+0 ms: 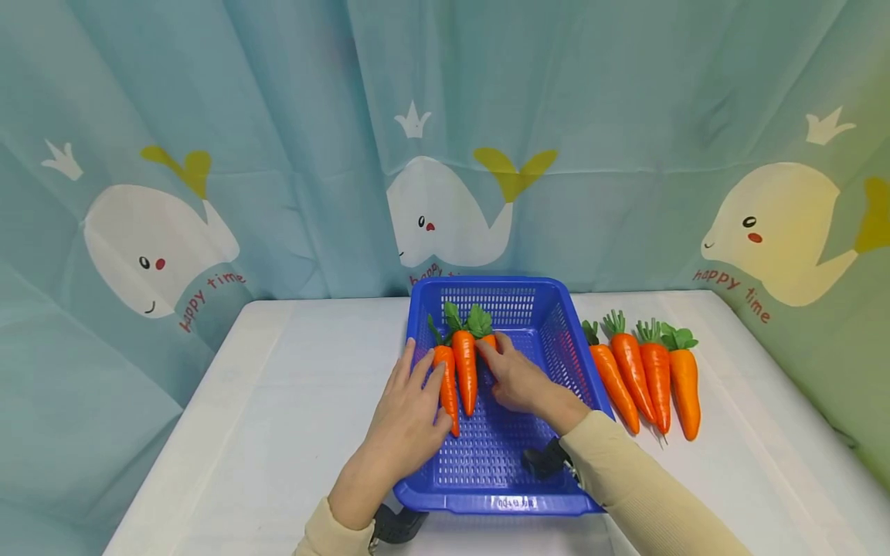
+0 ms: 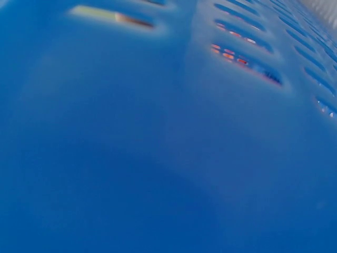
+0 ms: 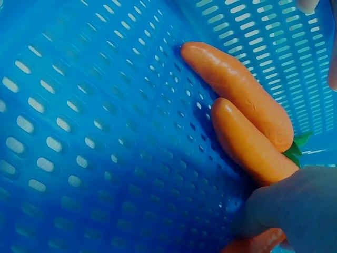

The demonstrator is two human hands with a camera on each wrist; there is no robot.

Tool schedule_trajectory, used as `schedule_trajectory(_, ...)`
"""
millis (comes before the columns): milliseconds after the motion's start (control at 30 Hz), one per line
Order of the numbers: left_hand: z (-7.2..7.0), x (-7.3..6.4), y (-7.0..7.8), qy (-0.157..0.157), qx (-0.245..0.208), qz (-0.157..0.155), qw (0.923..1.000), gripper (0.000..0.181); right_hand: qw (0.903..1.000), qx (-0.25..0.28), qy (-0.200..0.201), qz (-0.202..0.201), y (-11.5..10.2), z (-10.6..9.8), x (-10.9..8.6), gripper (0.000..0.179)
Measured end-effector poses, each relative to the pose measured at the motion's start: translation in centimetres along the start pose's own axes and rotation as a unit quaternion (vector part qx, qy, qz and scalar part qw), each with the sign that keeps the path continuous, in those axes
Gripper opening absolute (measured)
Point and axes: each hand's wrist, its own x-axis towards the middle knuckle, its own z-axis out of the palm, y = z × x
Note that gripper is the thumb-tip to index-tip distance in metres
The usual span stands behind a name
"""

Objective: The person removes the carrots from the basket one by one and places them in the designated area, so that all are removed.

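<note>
A blue slotted basket [image 1: 487, 284] stands on the white table and holds three orange carrots with green tops. My left hand [image 1: 417, 386] lies with straight fingers on the leftmost carrot [image 1: 449, 395] and over the basket's left rim. The middle carrot [image 1: 465, 371] lies free between my hands. My right hand [image 1: 497, 363] grips the third carrot [image 1: 488, 340], which it mostly covers. In the right wrist view two carrots [image 3: 239, 89] [image 3: 247, 145] lie side by side on the basket floor [image 3: 79, 132]; a finger [image 3: 295, 205] hides most of the third carrot [image 3: 255, 243]. The left wrist view shows only the blurred blue basket wall [image 2: 158, 137].
Several more carrots [image 1: 643, 378] lie in a row on the table [image 1: 292, 401] just right of the basket. A teal curtain [image 1: 278, 154] printed with whales hangs behind the table. Bare table lies to the basket's left.
</note>
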Motion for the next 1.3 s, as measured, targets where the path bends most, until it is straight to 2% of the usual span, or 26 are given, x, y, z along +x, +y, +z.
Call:
schedule_trajectory(200,0.01,-0.06,-0.09,0.0,0.001,0.0,1.0,0.06,0.9996,-0.022,0.01,0.016,-0.11,-0.01,0.18,0.075)
schedule_trajectory(333,0.04,-0.07,-0.13,0.007,0.007,0.008,0.9999,0.06,0.9988,-0.027,0.032,0.026,-0.2,-0.14,0.18,0.069)
schedule_trajectory(467,0.04,-0.03,-0.1,0.011,0.009,0.012,0.9998,0.059,0.9978,-0.027,0.055,0.027,-0.25,-0.23,0.24,0.063)
schedule_trajectory(800,0.08,0.01,-0.07,0.015,0.008,0.015,0.9997,0.059,0.9963,-0.014,0.07,0.048,-0.33,-0.45,0.35,0.066)
schedule_trajectory(967,0.1,0.03,-0.07,0.017,0.009,0.016,0.9997,0.06,0.9967,-0.012,0.066,0.045,-0.29,-0.53,0.28,0.072)
schedule_trajectory(1133,0.07,0.04,-0.08,0.013,0.008,0.014,0.9998,0.06,0.9979,-0.007,0.059,0.026,-0.19,-0.62,0.31,0.075)
schedule_trajectory(1300,0.04,0.04,-0.04,0.004,0.009,0.008,0.9999,0.061,0.9992,-0.003,0.036,0.019,-0.06,-0.71,0.41,0.079)
